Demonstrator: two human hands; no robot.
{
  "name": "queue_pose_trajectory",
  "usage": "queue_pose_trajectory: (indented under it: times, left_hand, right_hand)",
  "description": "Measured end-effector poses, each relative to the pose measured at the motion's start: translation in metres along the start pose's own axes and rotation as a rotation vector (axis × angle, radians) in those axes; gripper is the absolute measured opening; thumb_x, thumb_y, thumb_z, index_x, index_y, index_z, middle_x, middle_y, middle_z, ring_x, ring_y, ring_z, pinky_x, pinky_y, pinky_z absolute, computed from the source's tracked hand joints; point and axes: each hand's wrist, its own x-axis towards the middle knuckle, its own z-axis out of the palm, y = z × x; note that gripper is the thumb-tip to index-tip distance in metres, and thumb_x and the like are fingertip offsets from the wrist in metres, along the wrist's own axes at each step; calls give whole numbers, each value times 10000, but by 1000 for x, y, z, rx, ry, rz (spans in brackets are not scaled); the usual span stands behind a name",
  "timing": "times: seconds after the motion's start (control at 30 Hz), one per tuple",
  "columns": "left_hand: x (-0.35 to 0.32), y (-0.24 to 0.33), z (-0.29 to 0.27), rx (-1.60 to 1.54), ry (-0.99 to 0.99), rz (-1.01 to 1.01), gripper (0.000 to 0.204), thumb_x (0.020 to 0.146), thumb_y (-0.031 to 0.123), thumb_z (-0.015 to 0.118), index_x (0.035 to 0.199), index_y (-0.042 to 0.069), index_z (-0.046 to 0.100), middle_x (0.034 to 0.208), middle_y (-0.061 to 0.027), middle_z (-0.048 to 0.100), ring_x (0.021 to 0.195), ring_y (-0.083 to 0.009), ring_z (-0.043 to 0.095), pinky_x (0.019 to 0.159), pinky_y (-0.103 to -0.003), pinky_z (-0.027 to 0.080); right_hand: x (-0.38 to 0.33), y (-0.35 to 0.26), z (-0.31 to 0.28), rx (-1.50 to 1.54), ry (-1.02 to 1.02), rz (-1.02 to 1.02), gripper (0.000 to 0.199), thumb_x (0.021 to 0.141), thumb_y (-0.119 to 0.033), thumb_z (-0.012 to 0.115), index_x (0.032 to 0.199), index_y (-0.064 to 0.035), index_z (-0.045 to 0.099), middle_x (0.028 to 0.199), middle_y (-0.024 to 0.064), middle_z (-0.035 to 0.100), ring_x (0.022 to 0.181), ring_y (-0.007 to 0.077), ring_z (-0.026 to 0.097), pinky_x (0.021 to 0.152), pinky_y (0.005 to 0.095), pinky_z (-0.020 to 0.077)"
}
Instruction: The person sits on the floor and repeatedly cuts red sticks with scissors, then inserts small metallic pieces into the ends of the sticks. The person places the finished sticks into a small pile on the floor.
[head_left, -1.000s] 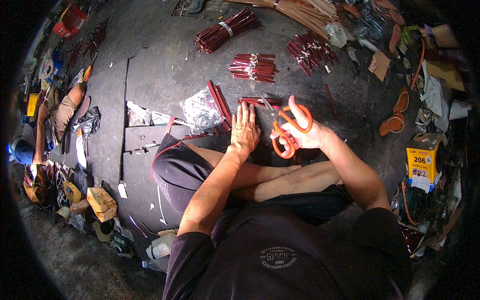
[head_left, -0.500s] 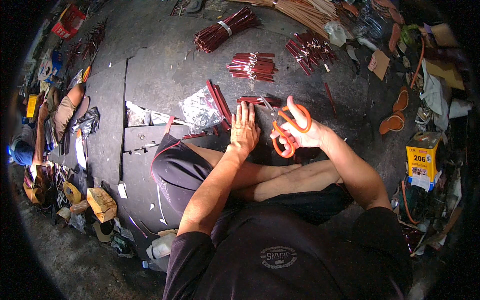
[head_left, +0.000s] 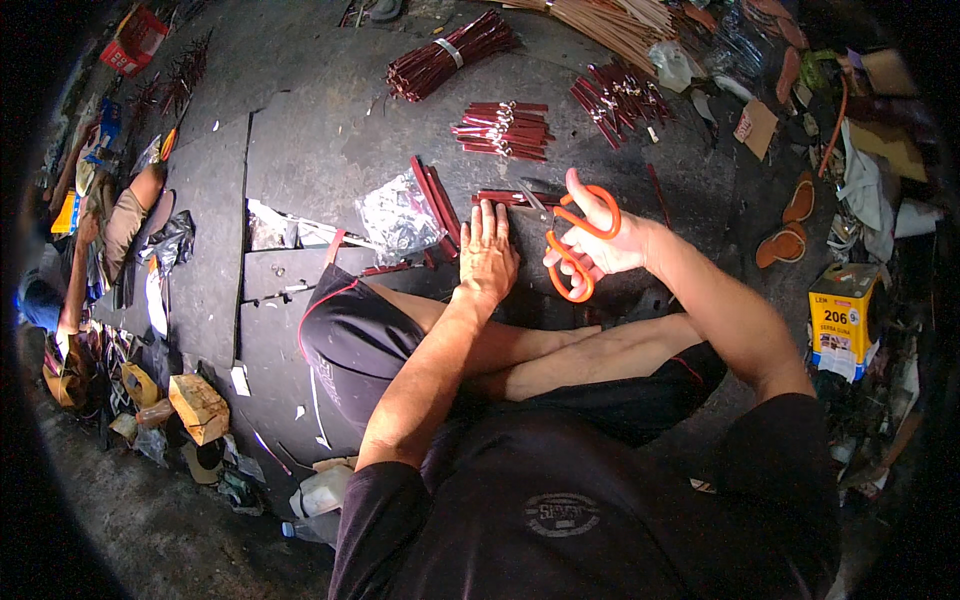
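My left hand (head_left: pixel 487 262) lies flat with its fingers stretched out, fingertips at the near edge of a short row of dark red strips (head_left: pixel 490 197). My right hand (head_left: pixel 628 243) grips a pair of scissors (head_left: pixel 612 204) with orange loop handles. The blades are spread and point toward the strips' right end; whether they touch the strips I cannot tell. Left of my left hand, longer dark red strips (head_left: pixel 432 205) lie beside a clear plastic bag (head_left: pixel 400 215). Beyond the hands is a neat group of red strips with shiny metal pieces (head_left: pixel 503 131).
A tied bundle of dark red strips (head_left: pixel 452 55) and a looser pile of strips (head_left: pixel 618 103) lie farther off. To the right are brown sandals (head_left: pixel 782 243) and a yellow can (head_left: pixel 842 310). Another person's arm (head_left: pixel 82 262) shows at the far left, near a yellowish block (head_left: pixel 199 408).
My right hand and the scissors have shifted slightly up and to the right, and the handles have turned a little. My left hand stays flat in the same place.
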Motion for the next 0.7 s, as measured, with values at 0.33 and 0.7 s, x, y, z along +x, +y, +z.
queue_pose_trajectory:
  times: [0.33,0.7]
  left_hand:
    - [-1,58,-21,-2105,-484,-469,362,1036,324,347,1159,50,548,966,-64,631,920,-203,607,903,-426,484]
    - [3,58,-20,-2329,-498,-573,338,1035,305,361,1180,43,519,1023,-90,609,875,-181,588,876,-402,485]
  right_hand:
    - [2,-40,1,-163,-63,195,1452,475,-1063,140,1107,195,498,941,211,569,907,322,616,908,453,482]
    - [11,-59,15,-199,36,301,1257,496,-1051,135,868,79,541,798,136,545,757,300,596,827,469,494]
